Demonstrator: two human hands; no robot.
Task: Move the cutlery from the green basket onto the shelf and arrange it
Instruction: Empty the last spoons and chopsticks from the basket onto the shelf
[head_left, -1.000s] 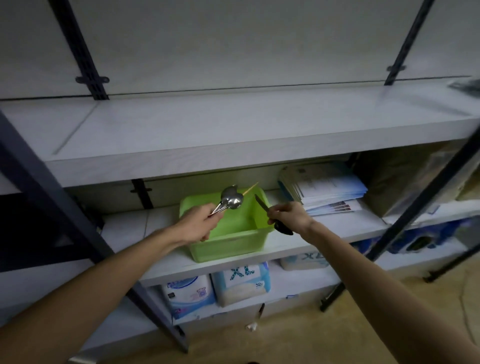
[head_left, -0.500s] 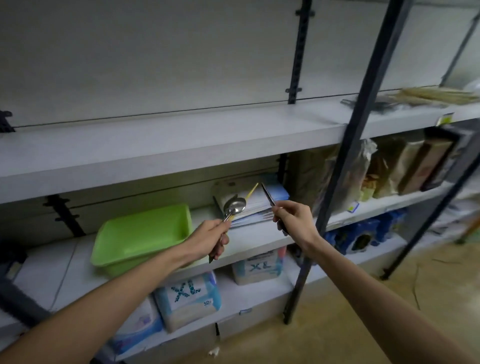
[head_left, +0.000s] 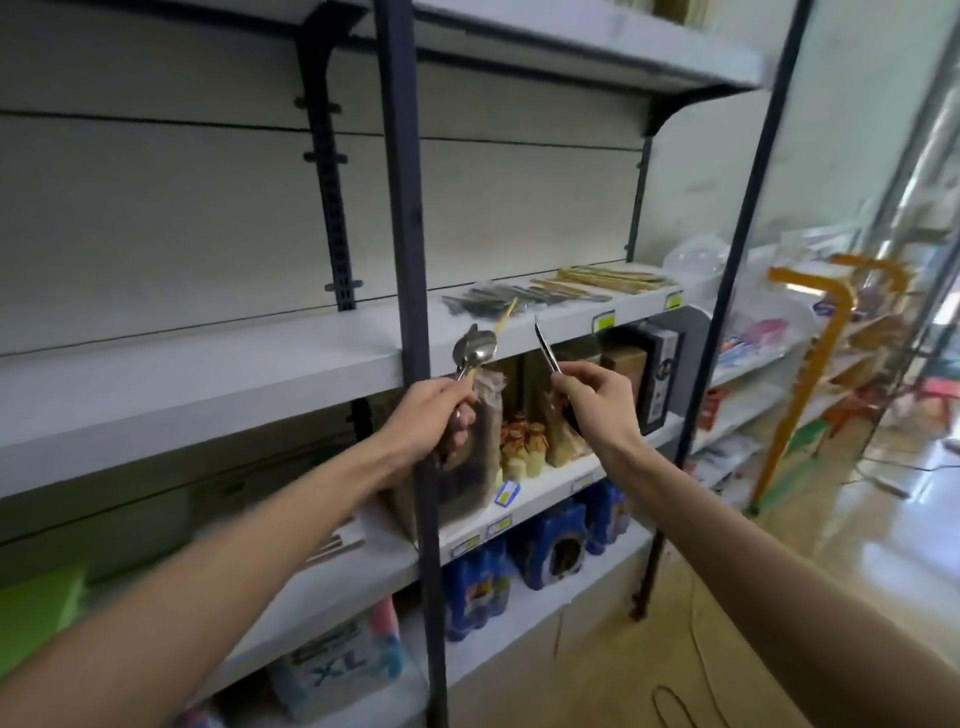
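At the far left edge we see a blurred corner of the green basket (head_left: 36, 618) on a low shelf, well apart from our hands; whether any cutlery remains in it we cannot tell.

Just right of it, below, a soft pack (head_left: 337, 670) reads "XL"; no other word on it is legible.

Our left hand (head_left: 428, 423) is curled tight around a bundle of handles, so the spoons (head_left: 474, 351) stand bowl-up above the fist with a thin yellow stick (head_left: 505, 318) beside them. We judge they are gripped together like this to carry several pieces in one trip.

Our right hand (head_left: 592, 402) pinches a knife (head_left: 545, 349) by its dark handle, blade up and tilted away from the spoons, probably to keep the edge clear of the other hand.

Both hands hover in front of the middle shelf (head_left: 363, 332), where dark cutlery (head_left: 498, 300) already lies in a row, with pale sticks (head_left: 613, 280) in a second group to its right. That sorting suggests each kind joins its own group.

The yellow tags (head_left: 604, 322) on the shelf edge are too blurred to read, as are the blue bottle packs (head_left: 550, 545) below.
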